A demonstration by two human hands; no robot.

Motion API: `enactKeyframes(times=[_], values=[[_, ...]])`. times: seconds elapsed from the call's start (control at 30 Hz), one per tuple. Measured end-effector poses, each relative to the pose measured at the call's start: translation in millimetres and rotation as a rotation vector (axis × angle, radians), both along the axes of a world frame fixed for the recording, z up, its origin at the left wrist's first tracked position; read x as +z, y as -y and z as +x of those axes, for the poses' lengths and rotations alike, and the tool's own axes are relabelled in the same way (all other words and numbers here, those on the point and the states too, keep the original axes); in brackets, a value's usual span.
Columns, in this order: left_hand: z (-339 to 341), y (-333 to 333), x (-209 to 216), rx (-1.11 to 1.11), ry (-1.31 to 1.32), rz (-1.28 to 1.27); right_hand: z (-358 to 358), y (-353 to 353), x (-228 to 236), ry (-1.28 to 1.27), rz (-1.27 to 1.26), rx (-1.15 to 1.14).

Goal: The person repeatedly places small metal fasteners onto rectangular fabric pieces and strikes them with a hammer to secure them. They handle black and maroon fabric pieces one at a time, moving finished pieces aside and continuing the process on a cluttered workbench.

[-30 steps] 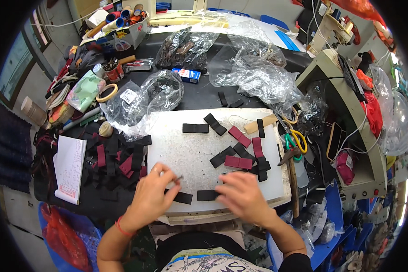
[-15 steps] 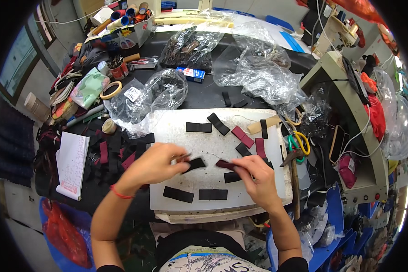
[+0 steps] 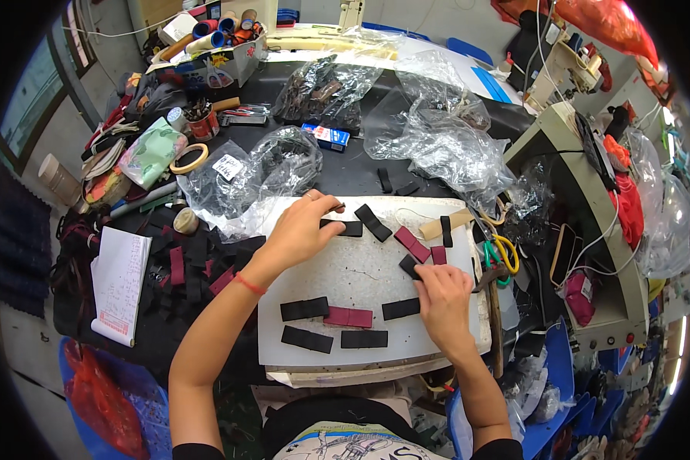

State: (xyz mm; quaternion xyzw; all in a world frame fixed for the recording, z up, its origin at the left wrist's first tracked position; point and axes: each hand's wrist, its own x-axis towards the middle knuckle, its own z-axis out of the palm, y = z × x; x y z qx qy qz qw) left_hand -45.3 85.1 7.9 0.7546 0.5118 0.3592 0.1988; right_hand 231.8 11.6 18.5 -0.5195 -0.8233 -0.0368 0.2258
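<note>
My left hand (image 3: 303,230) reaches over the far edge of the white board (image 3: 299,280), fingers curled beside a black folded fabric strip (image 3: 350,228). A small dark thing (image 3: 340,208) shows at its fingertips, too small to name. On the right, my right hand (image 3: 445,295) pinches the end of another black fabric strip (image 3: 409,265), its fingertips partly covering it. Just past those fingers lies a burgundy strip (image 3: 438,254), with a second burgundy strip (image 3: 412,243) beside it. Nearer me, a burgundy strip (image 3: 349,317) touches a black strip (image 3: 304,308), with several black strips around.
Scissors with yellow and green handles (image 3: 506,253) lie by the board's right edge. A pile of black and burgundy strips (image 3: 195,257) and a notepad (image 3: 121,284) are at left. Clear plastic bags (image 3: 445,146) cover the far side. A grey machine (image 3: 583,230) stands right.
My left hand has moved away from me to the board's far edge. The black and burgundy strips both hands held now lie together near the front left. My right hand has shifted to another black strip.
</note>
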Motion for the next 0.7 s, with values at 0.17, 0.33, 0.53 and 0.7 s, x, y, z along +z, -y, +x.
enactKeyframes(times=[0.17,0.33,0.53,0.7], values=[[-10.7,2.7,15.1,-0.099,-0.057,-0.424,-12.2,0.7,-0.6,-0.114,-0.108,0.28],[-34.9,58.2,32.4,-0.077,-0.112,-0.574,-19.0,-13.8,-1.9,-0.202,-0.128,0.293],[5.0,29.8,26.5,-0.018,-0.161,-0.046,-6.2,-34.8,-8.8,-0.04,-0.005,0.048],[49.5,-18.2,10.3,-0.063,-0.179,0.041,-17.9,-30.4,-13.0,-0.215,-0.122,0.301]])
